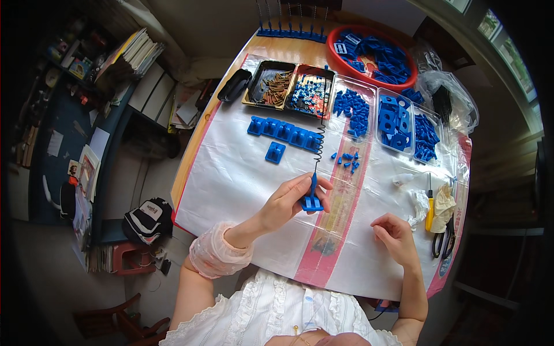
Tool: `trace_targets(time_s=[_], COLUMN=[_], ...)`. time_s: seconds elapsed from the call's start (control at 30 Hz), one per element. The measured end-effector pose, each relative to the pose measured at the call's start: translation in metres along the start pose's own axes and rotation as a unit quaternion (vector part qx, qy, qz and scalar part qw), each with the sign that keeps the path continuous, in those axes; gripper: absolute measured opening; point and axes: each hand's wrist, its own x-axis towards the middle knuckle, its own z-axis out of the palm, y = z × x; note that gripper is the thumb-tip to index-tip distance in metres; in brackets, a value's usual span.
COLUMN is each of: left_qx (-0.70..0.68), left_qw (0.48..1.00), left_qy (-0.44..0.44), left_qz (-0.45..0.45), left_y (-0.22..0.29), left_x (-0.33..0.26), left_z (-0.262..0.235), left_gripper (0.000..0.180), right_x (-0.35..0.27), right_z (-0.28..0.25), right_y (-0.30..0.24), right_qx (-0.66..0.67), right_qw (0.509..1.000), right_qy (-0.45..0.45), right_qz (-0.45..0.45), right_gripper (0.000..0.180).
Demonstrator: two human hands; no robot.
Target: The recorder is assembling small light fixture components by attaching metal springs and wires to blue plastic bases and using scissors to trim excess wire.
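Observation:
My left hand (291, 199) grips a blue plastic stand (312, 203), thumb and fingers around its upright post. A dark coiled wire (319, 141) rises from the top of the post toward the trays. My right hand (397, 237) hovers over the right part of the table, fingers curled in toward the thumb; anything between them is too small or hidden to make out. Beyond my left hand lie a single blue base (275, 153) and a row of several similar bases (285, 132). Small blue cone-shaped pieces (347, 157) are scattered right of the wire.
Screws (279, 86) and small mixed parts (311, 92) fill two black trays. Clear containers hold blue pieces (352, 109). Behind them stand a red basin (330, 49) and a row of wired blue stands (291, 36). A yellow-handled screwdriver (429, 213) and scissors (443, 242) lie right.

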Motion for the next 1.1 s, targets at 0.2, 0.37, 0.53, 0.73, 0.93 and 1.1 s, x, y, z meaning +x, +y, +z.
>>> trace_targets(time_s=[0.2,0.37,0.53,0.73,0.93,1.1], left_qx=[0.061,0.026,0.021,0.067,0.031,-0.01], left_qw=[0.998,0.999,0.999,0.996,0.998,0.997], left_qy=[-0.018,-0.015,0.002,0.028,0.032,0.042], left_qz=[-0.027,-0.025,-0.025,-0.049,-0.045,-0.062], left_y=[-0.005,-0.007,-0.01,-0.005,-0.007,0.0], left_x=[-0.002,-0.003,-0.001,-0.002,-0.002,0.0], left_z=[-0.015,-0.007,-0.008,-0.012,-0.015,-0.009], left_gripper=[0.034,0.028,0.027,0.038,0.051,0.049], right_x=[0.0,0.0,0.0,0.0,-0.001,-0.001], right_z=[0.001,0.001,0.001,0.001,0.001,0.001], right_y=[0.0,-0.001,0.0,0.001,0.001,0.003], right_qx=[0.003,-0.004,-0.005,-0.01,-0.008,-0.013], right_qw=[1.0,1.0,1.0,1.0,1.0,1.0], right_qy=[0.001,-0.001,0.003,0.003,0.005,0.007], right_qz=[0.001,-0.002,0.001,-0.002,0.002,0.0], right_gripper=[0.008,0.008,0.008,0.008,0.008,0.008])
